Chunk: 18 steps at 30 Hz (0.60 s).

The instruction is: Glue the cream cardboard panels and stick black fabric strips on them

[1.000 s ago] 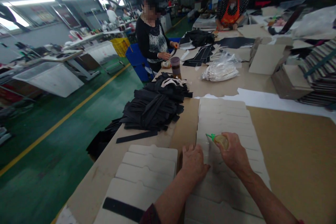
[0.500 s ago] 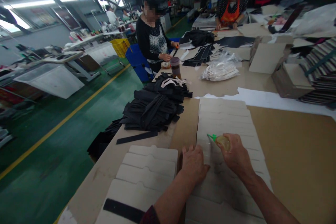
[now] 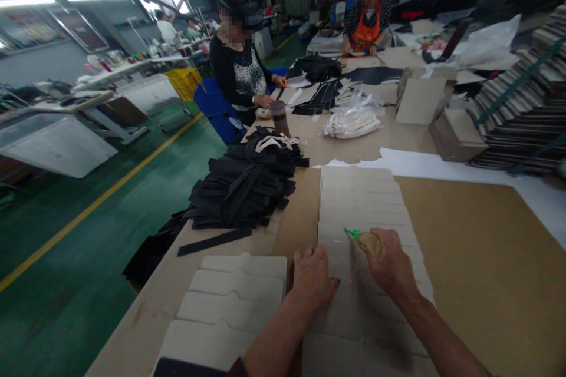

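Observation:
My right hand [image 3: 391,262] is wrapped round a small squeeze bottle [image 3: 369,244] of yellowish content, its green nozzle pointing left and down at a long row of overlapping pale cardboard pieces [image 3: 358,194]. A faint shiny trace shows on the cardboard near the tip. On the left edge of that row, my left hand [image 3: 313,278] lies flat with its fingers stretched out and thumb spread. Left of it is a second row of overlapping cardboard pieces [image 3: 239,300], with a black strip [image 3: 181,368] across its near end, partly cut off by the frame.
A heap of black strips [image 3: 243,182] lies along the table's left edge, with a dark-lidded cup [image 3: 279,119] behind it. Beyond are a plastic bag of pale pieces [image 3: 354,121] and tall strapped stacks [image 3: 526,106] at right. Two co-workers stand at the table's far side.
The view has turned slightly right. The bottle's nozzle has moved a little to the right over the cardboard. My left hand stays in place on the row.

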Available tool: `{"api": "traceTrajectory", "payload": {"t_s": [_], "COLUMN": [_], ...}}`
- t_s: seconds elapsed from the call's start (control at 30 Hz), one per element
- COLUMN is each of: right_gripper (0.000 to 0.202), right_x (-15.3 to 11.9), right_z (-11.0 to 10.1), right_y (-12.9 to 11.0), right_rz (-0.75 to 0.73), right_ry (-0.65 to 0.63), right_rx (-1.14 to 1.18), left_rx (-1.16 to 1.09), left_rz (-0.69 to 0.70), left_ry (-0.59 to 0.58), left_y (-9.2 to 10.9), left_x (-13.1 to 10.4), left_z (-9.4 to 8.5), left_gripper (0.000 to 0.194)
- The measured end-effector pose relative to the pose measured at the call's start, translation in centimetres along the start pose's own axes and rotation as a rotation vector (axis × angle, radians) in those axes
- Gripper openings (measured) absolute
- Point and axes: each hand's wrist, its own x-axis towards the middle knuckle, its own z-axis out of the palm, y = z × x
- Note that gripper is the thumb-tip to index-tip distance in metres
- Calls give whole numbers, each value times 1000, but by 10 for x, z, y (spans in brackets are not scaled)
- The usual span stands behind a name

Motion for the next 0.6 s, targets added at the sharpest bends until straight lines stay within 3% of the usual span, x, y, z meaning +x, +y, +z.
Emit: {"api": "traceTrajectory", "payload": {"t_s": [0.07, 0.17, 0.33, 0.4, 0.5, 0.6], "right_gripper": [27, 37, 58, 60, 58, 51], "right_x": [0, 4, 11, 14, 21, 26], "right_z": [9, 10, -21, -35, -49, -49], "right_y": [-10, -3, 41, 61, 86, 100], "right_rz": [-9, 65, 416, 487, 472, 402], "right_ry": [-19, 58, 232, 306, 360, 352], "right_rx": [77, 211, 333, 311, 176, 12], "left_rx": [13, 26, 19, 12, 0, 2], "left_rz": [-2, -1, 12, 18, 15, 20], "left_ry": [-3, -8, -17, -14, -18, -4], "left_y": [0, 0, -1, -2, -3, -3], "left_x": [1, 2, 2, 2, 1, 3], "left_z": [-1, -2, -2, -2, -2, -3], "left_gripper": [60, 61, 63, 63, 63, 60]}}
